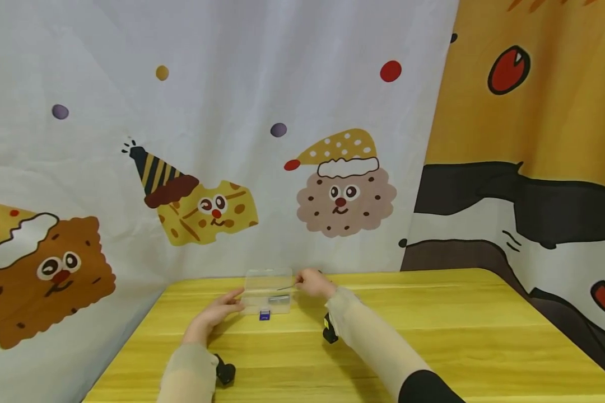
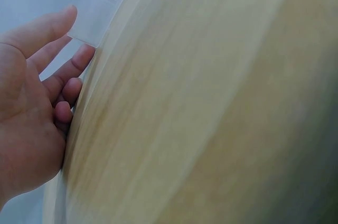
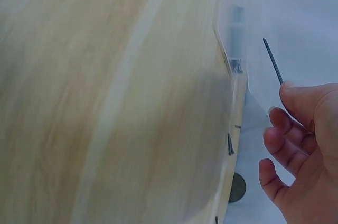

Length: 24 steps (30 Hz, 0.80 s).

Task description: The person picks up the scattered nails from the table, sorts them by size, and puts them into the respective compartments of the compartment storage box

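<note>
A clear plastic box [image 1: 252,305] lies on the table with its lid [image 1: 269,278] raised at the back. Grey metal pieces [image 1: 279,299] lie inside on the right, and a blue latch [image 1: 265,315] is at the front. My left hand [image 1: 220,308] rests against the box's left side, thumb and index finger nearly straight at the corner [image 2: 87,36]. Between thumb and fingers, my right hand [image 1: 315,284] pinches a thin dark nail [image 3: 272,61]. Its pointed tip aims toward the box, near the lid's right edge. The fingers hide the other end.
Right of the box, loose nails [image 3: 230,143] and a round, dark, coin-like disc [image 3: 237,187] lie on the wood-grain table [image 1: 433,319]. Behind the table's far edge hangs a printed curtain [image 1: 222,112]. Black wrist cameras [image 1: 225,370] sit on both forearms.
</note>
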Available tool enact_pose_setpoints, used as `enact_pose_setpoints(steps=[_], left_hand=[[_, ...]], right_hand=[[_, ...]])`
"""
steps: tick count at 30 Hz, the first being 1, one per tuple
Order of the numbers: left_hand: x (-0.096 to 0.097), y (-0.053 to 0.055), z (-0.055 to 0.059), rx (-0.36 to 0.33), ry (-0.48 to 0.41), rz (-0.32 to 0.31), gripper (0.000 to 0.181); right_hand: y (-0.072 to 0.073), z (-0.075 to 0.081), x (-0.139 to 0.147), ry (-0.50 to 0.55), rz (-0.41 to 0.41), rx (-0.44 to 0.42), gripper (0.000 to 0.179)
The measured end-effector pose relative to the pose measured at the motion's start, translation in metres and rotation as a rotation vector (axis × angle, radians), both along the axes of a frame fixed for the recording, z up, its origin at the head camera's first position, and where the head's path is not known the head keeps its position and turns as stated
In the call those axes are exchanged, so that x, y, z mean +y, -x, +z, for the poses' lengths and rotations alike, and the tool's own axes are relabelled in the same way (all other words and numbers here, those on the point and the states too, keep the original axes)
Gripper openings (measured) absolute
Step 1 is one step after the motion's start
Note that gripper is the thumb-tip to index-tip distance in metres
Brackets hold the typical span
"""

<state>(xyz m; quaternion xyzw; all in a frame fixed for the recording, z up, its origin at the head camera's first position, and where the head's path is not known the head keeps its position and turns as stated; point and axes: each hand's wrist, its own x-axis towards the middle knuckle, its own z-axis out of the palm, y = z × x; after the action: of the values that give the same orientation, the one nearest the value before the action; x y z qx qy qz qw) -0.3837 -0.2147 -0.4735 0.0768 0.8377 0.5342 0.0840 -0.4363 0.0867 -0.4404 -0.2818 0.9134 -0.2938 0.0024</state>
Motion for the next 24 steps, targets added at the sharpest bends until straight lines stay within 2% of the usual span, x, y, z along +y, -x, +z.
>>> enact_pose_setpoints(steps=[10,19,24], left_hand=[[0.001,0.001,0.000,0.003,-0.012,-0.009,0.061],[0.001,0.002,-0.002,-0.008,-0.021,0.004,0.061],[0.000,0.003,-0.003,-0.004,-0.024,0.008,0.060]], right_hand=[[-0.004,-0.005,-0.019,-0.012,-0.054,-0.019,0.010],[-0.002,-0.009,-0.031,-0.068,-0.070,0.077,0.008],[-0.003,-0.007,-0.034,-0.065,-0.081,0.072,0.008]])
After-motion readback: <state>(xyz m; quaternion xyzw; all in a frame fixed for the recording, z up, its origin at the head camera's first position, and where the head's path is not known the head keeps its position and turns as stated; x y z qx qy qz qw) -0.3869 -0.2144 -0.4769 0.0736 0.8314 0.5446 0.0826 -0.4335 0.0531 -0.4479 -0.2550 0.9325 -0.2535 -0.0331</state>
